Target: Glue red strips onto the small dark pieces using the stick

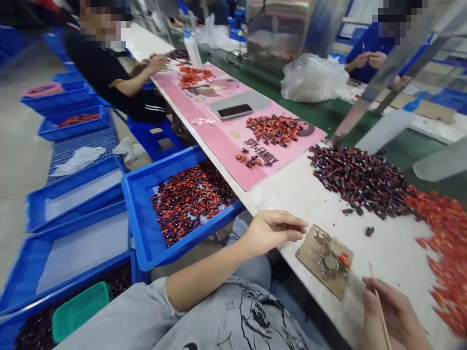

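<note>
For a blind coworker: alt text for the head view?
The right hand holds a thin wooden stick over a white table beside a stained square board, left hand nearby. Red pieces heap the table and a blue crate.

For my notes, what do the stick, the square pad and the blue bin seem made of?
The thin stick looks like bamboo or light wood: matte, pale tan. The square pad may be stained wood or card, dull brown, its round disc silvery, perhaps metal. The blue bin looks like glossy moulded plastic, with a formed rim.
</note>
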A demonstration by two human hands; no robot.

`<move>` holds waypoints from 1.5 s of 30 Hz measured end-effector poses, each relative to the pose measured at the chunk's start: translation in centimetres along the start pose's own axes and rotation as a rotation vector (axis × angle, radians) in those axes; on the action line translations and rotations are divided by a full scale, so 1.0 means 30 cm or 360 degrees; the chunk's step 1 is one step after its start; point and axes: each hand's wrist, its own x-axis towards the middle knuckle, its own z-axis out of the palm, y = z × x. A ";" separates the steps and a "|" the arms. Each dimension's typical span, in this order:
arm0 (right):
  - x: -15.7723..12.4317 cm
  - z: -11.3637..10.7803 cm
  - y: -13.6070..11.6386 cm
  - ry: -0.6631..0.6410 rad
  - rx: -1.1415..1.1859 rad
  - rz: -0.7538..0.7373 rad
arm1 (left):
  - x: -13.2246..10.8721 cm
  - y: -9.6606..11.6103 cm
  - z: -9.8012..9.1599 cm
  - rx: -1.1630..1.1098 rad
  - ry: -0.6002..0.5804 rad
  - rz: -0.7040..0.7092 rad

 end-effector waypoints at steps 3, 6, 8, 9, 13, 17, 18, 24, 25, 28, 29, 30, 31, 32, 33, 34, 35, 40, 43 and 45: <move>0.011 0.031 -0.042 -0.0062 0.0117 -0.0131 | -0.051 -0.003 0.008 -0.0124 0.0146 -0.0185; 0.023 0.048 -0.046 -0.0150 0.0180 -0.0394 | -0.083 0.006 0.018 -0.0211 0.0189 -0.0291; 0.027 0.058 -0.040 -0.0199 0.0184 -0.0502 | -0.103 0.011 0.025 -0.0279 0.0170 -0.0326; 0.029 0.061 -0.036 -0.0214 0.0171 -0.0531 | -0.113 0.012 0.028 -0.0310 0.0157 -0.0351; 0.028 0.067 -0.025 -0.0199 0.0102 -0.0524 | -0.146 0.003 0.045 -0.0375 0.0156 -0.0479; 0.024 0.056 -0.029 -0.0134 0.0127 -0.0486 | -0.163 -0.015 0.069 -0.0418 0.0130 -0.0612; 0.023 0.053 -0.034 -0.0131 0.0152 -0.0470 | -0.166 -0.019 0.076 -0.0441 0.0125 -0.0648; -0.002 0.054 -0.094 0.0078 0.0616 -0.0093 | -0.182 -0.035 0.132 -0.0626 0.0113 -0.0775; -0.008 0.057 -0.107 0.0096 0.0706 -0.0078 | -0.184 -0.035 0.141 -0.0649 0.0127 -0.0765; -0.027 0.062 -0.150 0.0013 0.0868 -0.0139 | -0.188 -0.029 0.164 -0.0709 0.0181 -0.0698; -0.033 0.063 -0.163 -0.0030 0.0885 -0.0182 | -0.189 -0.025 0.168 -0.0723 0.0193 -0.0679; -0.039 0.063 -0.175 -0.0063 0.0886 -0.0229 | -0.190 -0.021 0.172 -0.0732 0.0198 -0.0667; -0.044 0.062 -0.186 -0.0083 0.0871 -0.0283 | -0.192 -0.017 0.174 -0.0741 0.0198 -0.0661; -0.049 0.061 -0.193 -0.0093 0.0842 -0.0340 | -0.193 -0.012 0.175 -0.0749 0.0194 -0.0657; -0.054 0.060 -0.199 -0.0103 0.0804 -0.0394 | -0.194 -0.008 0.175 -0.0759 0.0186 -0.0650; -0.059 0.058 -0.202 -0.0125 0.0760 -0.0439 | -0.196 -0.005 0.175 -0.0769 0.0174 -0.0642; -0.062 0.055 -0.203 -0.0163 0.0717 -0.0475 | -0.197 -0.002 0.174 -0.0780 0.0161 -0.0633; -0.067 0.043 -0.192 -0.0363 0.0636 -0.0615 | -0.201 0.013 0.174 -0.0803 0.0146 -0.0654; -0.067 0.044 -0.185 -0.0408 0.0646 -0.0670 | -0.201 0.024 0.176 -0.0787 0.0177 -0.0649; -0.069 0.047 -0.181 -0.0431 0.0648 -0.0686 | -0.202 0.030 0.178 -0.0777 0.0195 -0.0619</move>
